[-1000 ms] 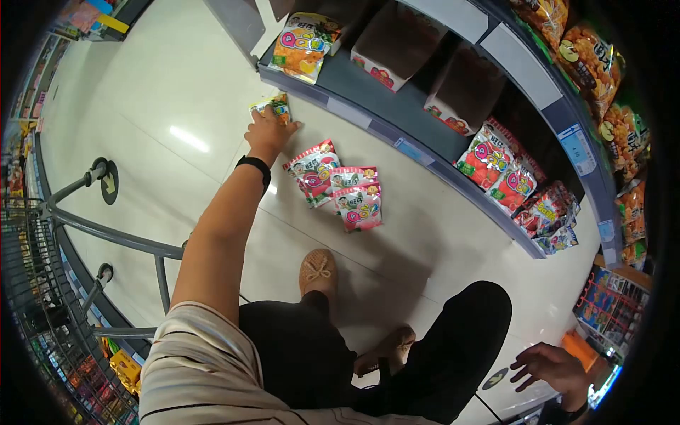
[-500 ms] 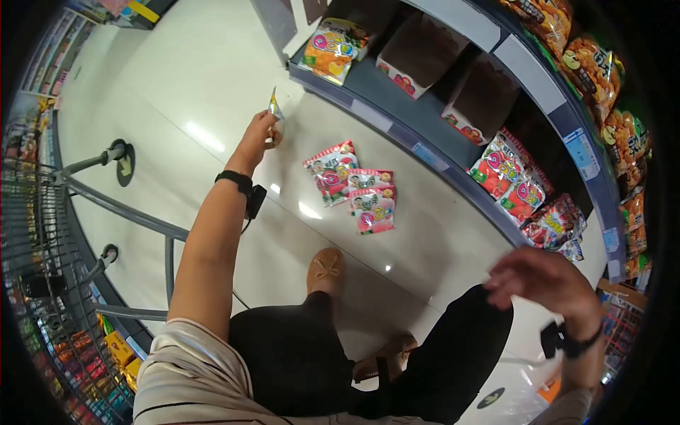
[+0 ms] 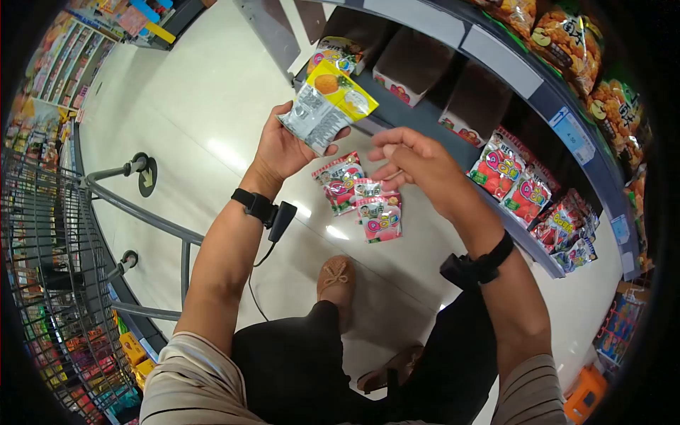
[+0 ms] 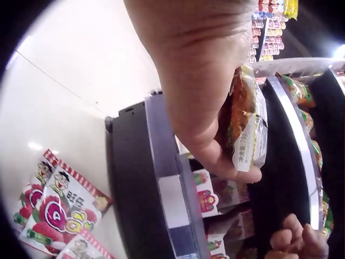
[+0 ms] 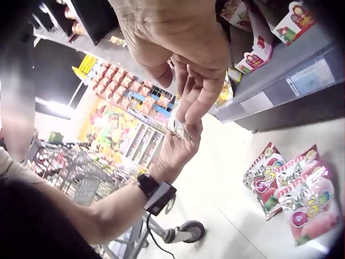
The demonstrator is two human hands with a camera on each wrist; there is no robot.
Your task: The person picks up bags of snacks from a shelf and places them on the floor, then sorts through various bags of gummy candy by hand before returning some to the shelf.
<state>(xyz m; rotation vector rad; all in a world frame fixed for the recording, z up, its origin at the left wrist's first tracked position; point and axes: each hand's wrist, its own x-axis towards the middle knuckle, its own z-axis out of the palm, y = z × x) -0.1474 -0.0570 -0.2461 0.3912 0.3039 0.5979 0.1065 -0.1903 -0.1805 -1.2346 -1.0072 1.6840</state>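
Note:
A yellow and silver candy bag (image 3: 328, 105) is gripped in my left hand (image 3: 280, 145), its printed back turned up. In the left wrist view the left hand (image 4: 202, 91) has its fingers curled round the bag (image 4: 250, 121). My right hand (image 3: 418, 164) hangs just to the right of the bag, fingers loosely bent, holding nothing. Below both hands several red and pink candy bags (image 3: 382, 218) lie on the floor, partly overlapping. In the right wrist view the right hand (image 5: 183, 59) overlaps the bag, so any contact is hard to tell there.
The low shelf (image 3: 397, 106) carries an orange candy bag (image 3: 335, 54), brown display boxes (image 3: 413, 62) and red candy bags (image 3: 498, 166). A wire shopping cart (image 3: 57, 283) stands at the left. Snack bags (image 3: 567, 42) fill the upper shelf at right.
The left hand has lifted the yellow bag from the floor and brought it nearer, turning its back up. The right hand has come in from the lower right to beside it.

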